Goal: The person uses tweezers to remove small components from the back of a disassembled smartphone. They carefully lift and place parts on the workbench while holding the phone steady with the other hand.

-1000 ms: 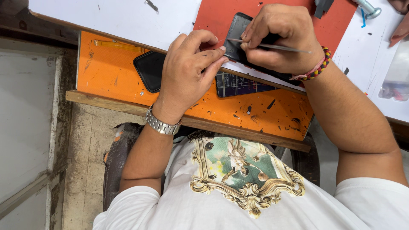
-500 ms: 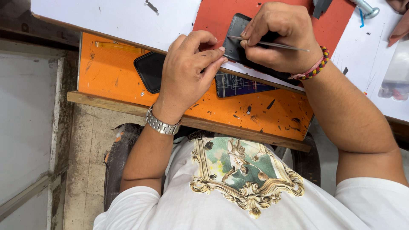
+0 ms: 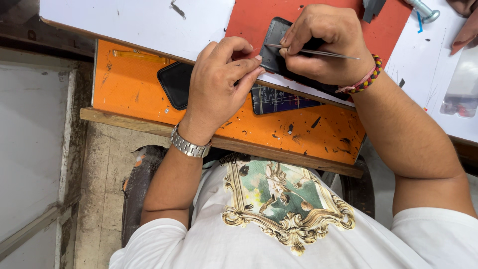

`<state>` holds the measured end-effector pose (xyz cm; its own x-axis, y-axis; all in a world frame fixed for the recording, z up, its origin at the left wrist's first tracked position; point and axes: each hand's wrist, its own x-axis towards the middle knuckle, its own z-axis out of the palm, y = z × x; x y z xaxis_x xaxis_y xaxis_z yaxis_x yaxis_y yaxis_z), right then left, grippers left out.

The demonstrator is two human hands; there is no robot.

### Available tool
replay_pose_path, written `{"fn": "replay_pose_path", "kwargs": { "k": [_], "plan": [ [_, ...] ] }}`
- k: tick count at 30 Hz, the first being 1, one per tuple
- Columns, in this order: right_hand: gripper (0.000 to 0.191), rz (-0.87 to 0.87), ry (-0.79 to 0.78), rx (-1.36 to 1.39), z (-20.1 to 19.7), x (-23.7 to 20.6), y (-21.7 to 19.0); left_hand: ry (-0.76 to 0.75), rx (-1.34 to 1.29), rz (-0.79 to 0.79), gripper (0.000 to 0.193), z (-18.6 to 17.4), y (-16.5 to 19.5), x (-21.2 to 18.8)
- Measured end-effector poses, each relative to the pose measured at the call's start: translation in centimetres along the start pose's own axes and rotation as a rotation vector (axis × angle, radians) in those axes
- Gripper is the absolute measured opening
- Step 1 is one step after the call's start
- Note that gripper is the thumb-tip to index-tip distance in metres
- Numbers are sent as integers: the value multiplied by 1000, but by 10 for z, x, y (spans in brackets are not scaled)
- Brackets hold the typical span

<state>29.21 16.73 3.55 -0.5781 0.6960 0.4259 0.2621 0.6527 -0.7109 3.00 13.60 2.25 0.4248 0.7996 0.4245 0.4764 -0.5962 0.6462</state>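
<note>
A dark phone [image 3: 277,46] lies on a red mat [image 3: 318,20] at the table's near edge. My left hand [image 3: 219,87], with a metal watch on its wrist, curls over the phone's lower end and steadies it with the fingertips. My right hand [image 3: 326,45], with a beaded bracelet on its wrist, pinches thin metal tweezers [image 3: 318,52] whose tip rests at the phone's edge. Much of the phone is hidden under both hands.
An orange drawer [image 3: 134,84] stands pulled out under the white tabletop [image 3: 134,22]; a black phone [image 3: 175,83] and a phone with a lit screen [image 3: 281,99] lie in it. Another person's hand [image 3: 465,22] and a metal tool [image 3: 425,10] are at the top right.
My right hand and the tweezers shifted slightly along the phone's edge. My left hand keeps its hold in the same place.
</note>
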Motion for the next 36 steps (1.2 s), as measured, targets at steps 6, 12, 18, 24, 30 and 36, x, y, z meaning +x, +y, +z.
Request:
{"fn": "replay_pose_path", "kwargs": {
  "k": [6, 12, 18, 24, 30, 36],
  "plan": [
    [24, -6, -14, 27, -1, -1, 0, 2, -1, -2, 15, 0, -1, -1],
    [23, -26, -29, 12, -2, 0, 2, 3, 2, 1, 16, 1, -1, -1],
    [23, -43, -33, 27, -1, 0, 3, 2, 1, 0, 15, 0, 0, 0],
    [24, 5, -13, 19, -1, -2, 2, 8, 0, -2, 15, 0, 1, -1],
    [24, -2, -14, 1, -1, 0, 1, 8, 6, 4, 16, -1, 1, 0],
    [22, -9, -19, 21, -1, 2, -2, 8, 2, 4, 16, 1, 1, 0]
  ]
}}
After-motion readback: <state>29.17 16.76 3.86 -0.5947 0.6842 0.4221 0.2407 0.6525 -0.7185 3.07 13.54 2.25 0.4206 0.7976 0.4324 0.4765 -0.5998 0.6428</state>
